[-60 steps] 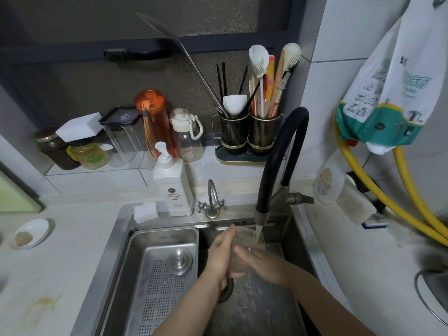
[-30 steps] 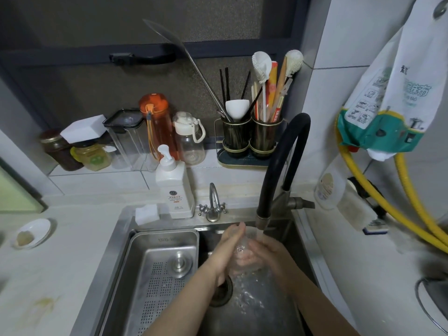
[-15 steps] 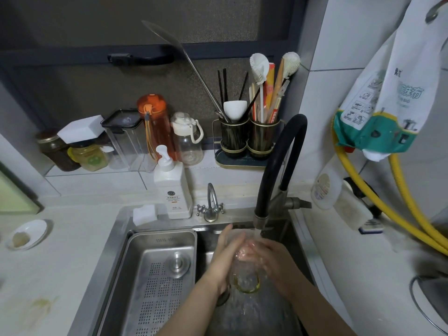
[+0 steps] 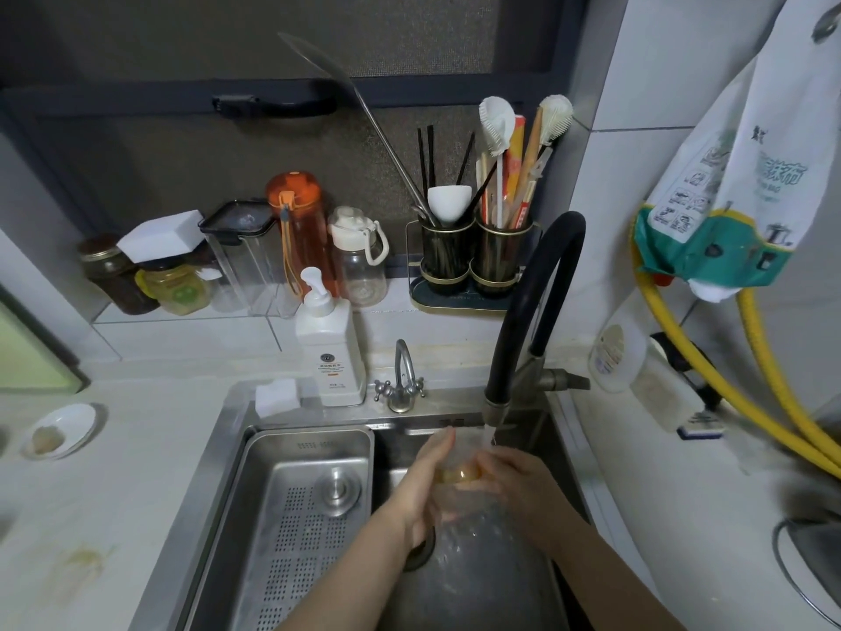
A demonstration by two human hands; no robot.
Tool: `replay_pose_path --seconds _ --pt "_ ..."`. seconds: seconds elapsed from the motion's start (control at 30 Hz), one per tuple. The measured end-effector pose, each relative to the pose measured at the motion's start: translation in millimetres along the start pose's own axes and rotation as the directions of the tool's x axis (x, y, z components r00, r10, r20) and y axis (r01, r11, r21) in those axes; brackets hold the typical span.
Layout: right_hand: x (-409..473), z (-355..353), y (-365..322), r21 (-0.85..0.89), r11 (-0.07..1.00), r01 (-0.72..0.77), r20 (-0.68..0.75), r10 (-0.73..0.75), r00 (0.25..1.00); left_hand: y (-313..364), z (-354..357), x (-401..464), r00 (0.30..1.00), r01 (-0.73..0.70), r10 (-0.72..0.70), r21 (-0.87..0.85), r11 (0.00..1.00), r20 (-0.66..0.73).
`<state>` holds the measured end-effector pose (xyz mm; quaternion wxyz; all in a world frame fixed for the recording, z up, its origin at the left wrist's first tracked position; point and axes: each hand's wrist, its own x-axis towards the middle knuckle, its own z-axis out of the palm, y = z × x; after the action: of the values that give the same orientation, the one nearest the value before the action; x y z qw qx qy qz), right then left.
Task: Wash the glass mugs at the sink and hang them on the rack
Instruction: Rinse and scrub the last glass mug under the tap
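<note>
Both hands hold one clear glass mug [image 4: 459, 466] over the steel sink [image 4: 537, 439], just under the spout of the black curved faucet [image 4: 537, 302]. A thin stream of water falls from the spout onto the mug. The left hand [image 4: 425, 485] lies flat against the mug's side, fingers straight and pointing up. The right hand [image 4: 514, 475] curls around the other side and grips it. The glass is smooth and transparent, with a yellowish tint in its round body. Left of the faucet, a perforated metal drain tray [image 4: 300, 516] sits inside the sink. Behind the tray stands a white plastic pump bottle [image 4: 330, 352]. Behind the faucet stand two dark cylindrical utensil holders [image 4: 478, 257].
</note>
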<state>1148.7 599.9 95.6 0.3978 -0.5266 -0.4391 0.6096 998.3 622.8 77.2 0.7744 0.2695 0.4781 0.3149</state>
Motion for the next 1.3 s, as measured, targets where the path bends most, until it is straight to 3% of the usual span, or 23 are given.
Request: replay_pose_path --seconds 0.1,0.2,0.23,0.3,0.33,0.37,0.4,0.5,0.57,0.63,0.67,0.73,0.8,0.87,0.97,1.07,1.1,1.23,1.3 --pt "9 4 -3 0.223 0.971 -0.092 -0.128 0.123 0.984 -13 -1 0 0.992 -0.124 0.124 0.043 0.991 0.012" --pt "10 11 -8 0.135 0.988 -0.074 -0.006 0.075 0.997 -16 0 2 0.964 -0.210 0.233 0.170 0.963 -0.130" --pt "6 14 -7 0.079 0.994 -0.078 0.063 0.073 0.995 -11 1 2 0.966 -0.178 0.195 0.108 0.978 -0.169" --pt "-2 17 -4 -0.279 0.960 0.010 0.195 0.047 0.980 2 0 1 0.977 -0.113 0.122 0.062 0.992 -0.174" --pt "-3 19 -5 -0.440 0.895 0.067 0.199 0.025 0.980 8 0 -1 0.985 -0.082 0.093 0.084 0.993 -0.142" --pt "-1 18 -5 -0.482 0.870 0.107 0.178 -0.022 0.984 10 -1 -3 0.989 -0.063 0.076 0.109 0.992 -0.126" --pt "0 18 -9 -0.411 0.907 0.093 0.116 -0.049 0.992 9 -2 -4 0.993 -0.060 0.073 0.133 0.989 -0.094" --pt "6 15 -19 0.014 1.000 -0.025 -0.049 0.026 0.998 -10 0 -7 0.988 -0.149 0.152 0.117 0.982 -0.014" --pt "7 18 -20 0.106 0.992 -0.073 -0.066 0.080 0.995 -19 3 -8 0.978 -0.209 0.208 -0.012 0.978 -0.029" --pt "4 19 -16 0.007 0.998 -0.067 0.005 0.067 0.998 -16 6 -9 0.972 -0.230 0.226 -0.073 0.970 -0.063" --pt "0 19 -15 -0.151 0.988 -0.030 0.077 0.042 0.996 -14 7 -10 0.974 -0.215 0.209 -0.067 0.974 -0.084" --pt "-1 17 -12 -0.497 0.862 0.098 0.188 -0.003 0.982 -12 7 -9 0.981 -0.160 0.154 -0.051 0.986 -0.115" --pt "4 14 -8 -0.682 0.714 0.157 0.194 -0.030 0.980 -14 10 -8 0.989 -0.099 0.093 -0.048 0.994 -0.119" --pt "10 15 -7 -0.688 0.709 0.151 0.177 -0.038 0.983 -14 14 -10 0.989 -0.069 0.063 -0.040 0.997 -0.137" --pt "10 16 -10 -0.595 0.801 0.071 0.260 0.108 0.960 -6 11 -9 0.988 -0.034 0.031 -0.019 0.999 -0.150" --pt "5 6 -10 -0.758 0.641 0.117 0.271 0.147 0.951 -4 7 -9 0.990 0.005 -0.003 0.013 1.000 -0.143" --pt "6 5 -14 -0.757 0.642 0.125 0.253 0.112 0.961 -4 9 -10 0.990 0.015 -0.013 0.011 1.000 -0.142" --pt "12 19 -23 -0.430 0.897 0.105 0.200 -0.019 0.980 -5 16 -10 0.977 0.051 -0.057 -0.035 0.998 -0.206" --pt "2 22 -19 -0.468 0.871 0.150 0.209 -0.056 0.976 1 9 -8 0.975 0.039 -0.038 0.000 0.999 -0.220"
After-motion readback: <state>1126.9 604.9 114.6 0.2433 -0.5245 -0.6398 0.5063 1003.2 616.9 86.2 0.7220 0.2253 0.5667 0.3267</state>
